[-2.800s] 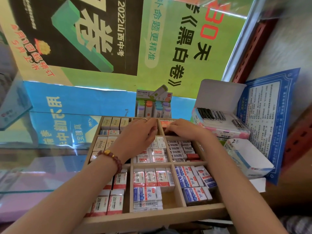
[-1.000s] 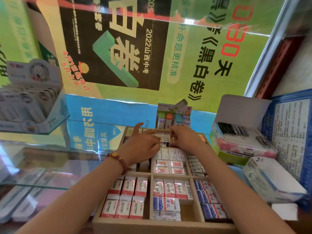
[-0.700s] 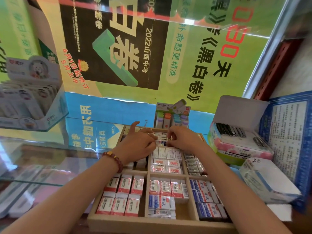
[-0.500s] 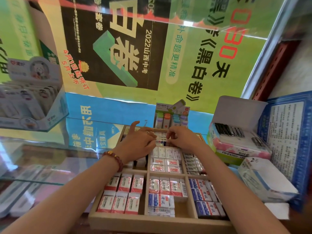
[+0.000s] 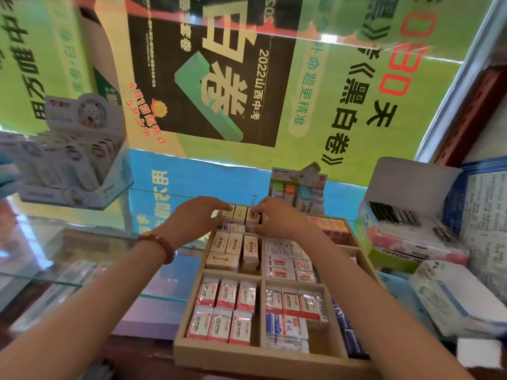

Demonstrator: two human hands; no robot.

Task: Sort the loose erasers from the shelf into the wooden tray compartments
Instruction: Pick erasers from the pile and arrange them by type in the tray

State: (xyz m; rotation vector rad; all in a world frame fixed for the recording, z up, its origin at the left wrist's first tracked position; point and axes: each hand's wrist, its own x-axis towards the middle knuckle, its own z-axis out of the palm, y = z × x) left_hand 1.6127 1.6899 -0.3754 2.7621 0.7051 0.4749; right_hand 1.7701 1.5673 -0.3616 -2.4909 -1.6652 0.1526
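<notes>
Beige erasers (image 5: 241, 215) at wooden tray (image 5: 247, 358) far edge

Left of the tray (image 5: 247, 357), the bare glass shelf (image 5: 90, 242) gives the widest way in. A purple box (image 5: 149, 316) lies just beside the tray's left side. Close behind the tray stands a display pack (image 5: 297, 187). On the right a pen box (image 5: 411, 229) and a white box (image 5: 455, 303) crowd the side. The left forearm (image 5: 109, 297) crosses the tray's left edge and the right forearm (image 5: 370, 303) covers its right column. The left grip (image 5: 196, 218) and right grip (image 5: 277, 219) pinch erasers (image 5: 240, 215) in the far-left compartment, blocking it. Bare floor (image 5: 327, 342) shows in the near-middle compartment.
</notes>
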